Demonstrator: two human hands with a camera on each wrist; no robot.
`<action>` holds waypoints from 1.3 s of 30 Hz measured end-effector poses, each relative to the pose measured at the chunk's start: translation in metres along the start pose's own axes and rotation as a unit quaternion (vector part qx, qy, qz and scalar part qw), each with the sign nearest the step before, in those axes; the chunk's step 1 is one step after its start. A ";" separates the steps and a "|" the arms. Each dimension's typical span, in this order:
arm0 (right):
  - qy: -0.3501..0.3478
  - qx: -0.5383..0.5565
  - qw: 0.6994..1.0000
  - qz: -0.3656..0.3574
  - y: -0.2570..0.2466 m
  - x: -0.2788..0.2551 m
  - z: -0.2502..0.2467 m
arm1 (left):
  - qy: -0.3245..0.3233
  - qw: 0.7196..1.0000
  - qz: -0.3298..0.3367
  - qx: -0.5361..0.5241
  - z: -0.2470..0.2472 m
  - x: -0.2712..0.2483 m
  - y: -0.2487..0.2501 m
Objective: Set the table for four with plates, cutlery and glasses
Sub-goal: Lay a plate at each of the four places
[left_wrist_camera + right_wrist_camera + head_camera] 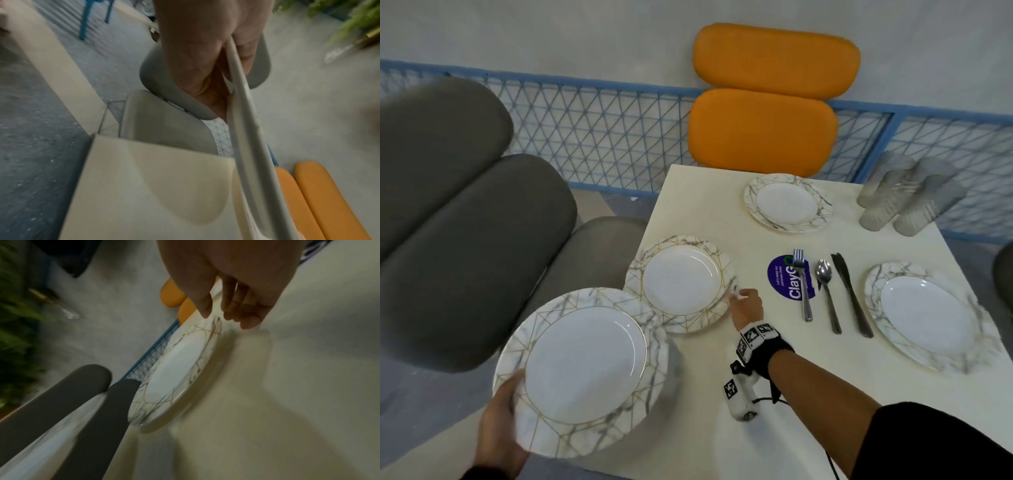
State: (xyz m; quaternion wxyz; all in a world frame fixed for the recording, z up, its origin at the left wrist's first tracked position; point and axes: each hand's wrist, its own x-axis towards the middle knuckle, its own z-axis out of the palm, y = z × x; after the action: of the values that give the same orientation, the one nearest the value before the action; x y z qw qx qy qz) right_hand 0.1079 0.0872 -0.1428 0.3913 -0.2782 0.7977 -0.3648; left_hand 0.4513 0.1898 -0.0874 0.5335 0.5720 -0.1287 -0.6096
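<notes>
We hold the last plate (pixel 585 368) by its rim in our left hand (pixel 498 433), above the tabletop's (pixel 702 394) near left corner. Our right hand (pixel 746 306) is open, fingers (pixel 249 321) just at the rim of the plate on the left edge (pixel 681 282). The two plates could bump and chip if we lower ours too close. The fork (pixel 802 284), spoon (pixel 827 291), knife (pixel 851 294) and glasses (pixel 907 195) wait farther off, not in the way.

The left hand (pixel 197 48) grips a plate (pixel 252 146) edge-on above the cream table (pixel 144 194); grey chair (pixel 164 128) beyond.
</notes>
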 end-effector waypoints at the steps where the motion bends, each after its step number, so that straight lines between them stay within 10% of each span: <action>1: -0.044 -0.002 0.999 -0.022 0.002 -0.004 -0.008 | -0.027 0.999 -0.026 0.020 0.017 -0.003 -0.003; 6: -0.258 0.043 0.965 -0.007 0.024 -0.029 -0.079 | -0.099 0.989 -0.084 0.076 0.087 0.001 -0.061; 16: -0.133 0.055 0.987 0.075 0.130 -0.041 -0.232 | -0.236 0.927 -0.167 0.239 0.176 -0.033 -0.165; 29: -0.129 -0.059 0.988 0.059 0.176 -0.025 -0.276 | -0.277 0.756 -0.125 0.580 0.178 -0.049 -0.180; 39: -0.132 -0.076 0.987 0.050 0.172 -0.022 -0.278 | -0.236 0.820 -0.082 0.515 0.184 -0.040 -0.173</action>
State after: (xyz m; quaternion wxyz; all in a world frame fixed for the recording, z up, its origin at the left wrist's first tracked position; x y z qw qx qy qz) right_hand -0.1378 0.3039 -0.1519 0.4891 -0.3125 0.7773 -0.2430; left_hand 0.2020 0.2071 -0.1404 0.0629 0.6103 -0.4984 -0.6125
